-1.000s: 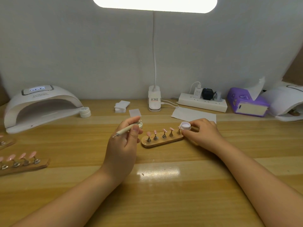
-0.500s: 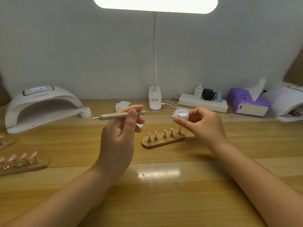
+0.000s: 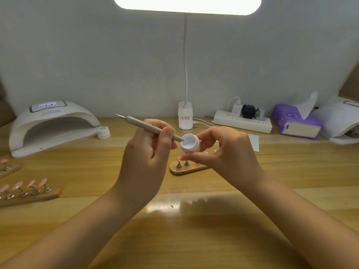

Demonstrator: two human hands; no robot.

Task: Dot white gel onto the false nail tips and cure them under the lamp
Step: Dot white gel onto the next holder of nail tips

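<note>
My white gel pot [image 3: 190,143], grey dotting pen [image 3: 147,127], pink nail tips [image 3: 178,158], purple tissue pack [image 3: 294,121], white lamp [image 3: 52,123].

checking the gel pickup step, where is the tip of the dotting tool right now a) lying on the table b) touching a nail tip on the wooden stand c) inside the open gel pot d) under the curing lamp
c: the left hand holds the dotting tool with its lower tip dipped into the open white gel pot, which the right hand holds tilted above the wooden stand.
</note>
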